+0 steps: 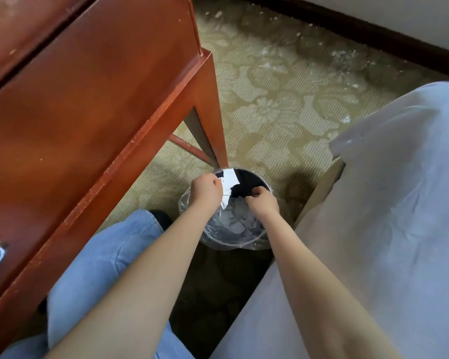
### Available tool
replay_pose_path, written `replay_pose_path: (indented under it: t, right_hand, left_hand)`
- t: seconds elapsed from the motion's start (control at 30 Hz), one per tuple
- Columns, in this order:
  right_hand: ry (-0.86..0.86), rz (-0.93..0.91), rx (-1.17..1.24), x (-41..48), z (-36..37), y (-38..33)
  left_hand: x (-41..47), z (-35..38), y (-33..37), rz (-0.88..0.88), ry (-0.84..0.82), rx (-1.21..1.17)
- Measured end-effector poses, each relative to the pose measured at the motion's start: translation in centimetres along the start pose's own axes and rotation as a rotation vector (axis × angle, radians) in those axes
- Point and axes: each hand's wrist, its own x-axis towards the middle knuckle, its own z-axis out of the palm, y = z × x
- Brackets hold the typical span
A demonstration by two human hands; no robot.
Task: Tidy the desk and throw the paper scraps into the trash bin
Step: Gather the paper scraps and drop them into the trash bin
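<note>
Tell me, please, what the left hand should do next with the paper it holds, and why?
Probably open the left hand and let go: the paper scraps it grips hang over the open bin, where other scraps lie.

Two bare forearms extended from the bottom edge to mid-frame. The left hand (206, 189) was fisted, its grip on torn paper scraps (229, 180); the right hand (262, 202) had fingers curled downward.
</note>
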Motion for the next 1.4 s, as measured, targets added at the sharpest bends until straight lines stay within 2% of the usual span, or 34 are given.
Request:
replay_pose_path:
  t: [0.1, 0.3, 0.5, 0.67, 1.0, 1.17, 1.27, 1.4]
  right_hand:
    - [0.016, 0.024, 0.092, 0.4, 0.3, -0.1]
    - [-0.002, 0.019, 0.121, 0.5, 0.6, 0.2]
    - [-0.047, -0.028, 0.012, 0.3, -0.4, -1.1]
    - [-0.057, -0.038, 0.091, -0.5, -0.4, -2.5]
    - [0.062, -0.055, 0.721, -7.9, -2.2, -9.3]
    - [0.104, -0.22, 0.868, -15.3, -4.2, -13.8]
    - [0.042, -0.352, 0.993, -20.7, -5.1, -16.3]
    - [-0.03, -0.541, 1.02, -27.4, -4.9, -19.6]
  left_hand:
    - [0.6, 0.6, -0.8, -0.004, -0.065, -0.03]
    - [0.4, 0.6, -1.7, -0.067, -0.359, 0.02]
    - [-0.5, -0.5, -1.2, -0.036, -0.412, 0.0]
    - [-1.1, -2.0, -0.7, -0.01, -0.428, -0.044]
    - [-5.9, -9.4, -0.2, 0.097, -0.132, -0.25]
    - [-10.8, -14.5, 0.5, 0.262, 0.082, -0.443]
    - [-14.7, -17.9, 0.3, 0.337, 0.219, -0.624]
    - [-19.4, -23.2, -0.8, 0.443, 0.402, -0.798]
